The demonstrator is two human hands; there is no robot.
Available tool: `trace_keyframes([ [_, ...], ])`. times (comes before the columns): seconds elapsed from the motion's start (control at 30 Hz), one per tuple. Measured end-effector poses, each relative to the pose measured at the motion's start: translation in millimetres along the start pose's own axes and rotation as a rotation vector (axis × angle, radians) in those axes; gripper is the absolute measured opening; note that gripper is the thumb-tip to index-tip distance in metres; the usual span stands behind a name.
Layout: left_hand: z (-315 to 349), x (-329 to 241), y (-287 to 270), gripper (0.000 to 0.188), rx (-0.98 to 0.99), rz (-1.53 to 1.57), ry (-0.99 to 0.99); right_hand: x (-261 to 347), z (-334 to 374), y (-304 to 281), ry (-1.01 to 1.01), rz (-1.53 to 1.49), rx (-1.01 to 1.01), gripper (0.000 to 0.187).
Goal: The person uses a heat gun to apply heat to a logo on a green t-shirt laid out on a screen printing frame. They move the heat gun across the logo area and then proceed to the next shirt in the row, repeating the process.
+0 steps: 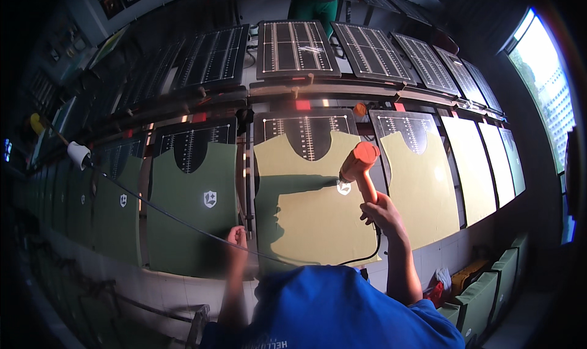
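My right hand [384, 213] is wrapped round the handle of an orange heat gun [361, 159]. Its nozzle points down and left, just above the white shield print [344, 187] on a pale yellow shirt panel [318, 227]. A dark shadow falls over that panel's left part. From the handle's lower end a black cable [165, 213] loops across to a white socket or plug [78, 154] hanging at the left. My left hand [236, 236], fingers curled, meets the cable between the yellow panel and a dark green shirt panel [195, 239] that bears the same print.
More green panels lie leftward, and yellow panels [422, 190] rightward, on black ruled boards [214, 55]. A rail [330, 91] divides two board rows. Beyond them stands a person in green trousers [315, 10]. Green-covered boards [480, 300] lean at the lower right.
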State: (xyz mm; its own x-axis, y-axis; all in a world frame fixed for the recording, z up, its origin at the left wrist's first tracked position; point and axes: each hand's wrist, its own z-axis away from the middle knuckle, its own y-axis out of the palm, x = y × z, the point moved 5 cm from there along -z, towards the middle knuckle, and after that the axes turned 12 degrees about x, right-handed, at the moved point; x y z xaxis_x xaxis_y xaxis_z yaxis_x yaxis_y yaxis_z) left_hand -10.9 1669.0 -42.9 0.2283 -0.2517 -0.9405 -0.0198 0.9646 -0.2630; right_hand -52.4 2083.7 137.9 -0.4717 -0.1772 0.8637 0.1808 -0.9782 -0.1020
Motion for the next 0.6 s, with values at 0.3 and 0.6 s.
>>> trace_keyframes([
  [0.3, 28, -16, 24, 0.022, 0.439, 0.029, -0.109, 4, 0, 4, -0.008, 0.046, 0.082, 0.030],
  [0.6, 53, -31, 46, 0.033, 0.776, 0.035, -0.078, -7, 22, -2, 0.079, -0.002, 0.086, 0.030],
])
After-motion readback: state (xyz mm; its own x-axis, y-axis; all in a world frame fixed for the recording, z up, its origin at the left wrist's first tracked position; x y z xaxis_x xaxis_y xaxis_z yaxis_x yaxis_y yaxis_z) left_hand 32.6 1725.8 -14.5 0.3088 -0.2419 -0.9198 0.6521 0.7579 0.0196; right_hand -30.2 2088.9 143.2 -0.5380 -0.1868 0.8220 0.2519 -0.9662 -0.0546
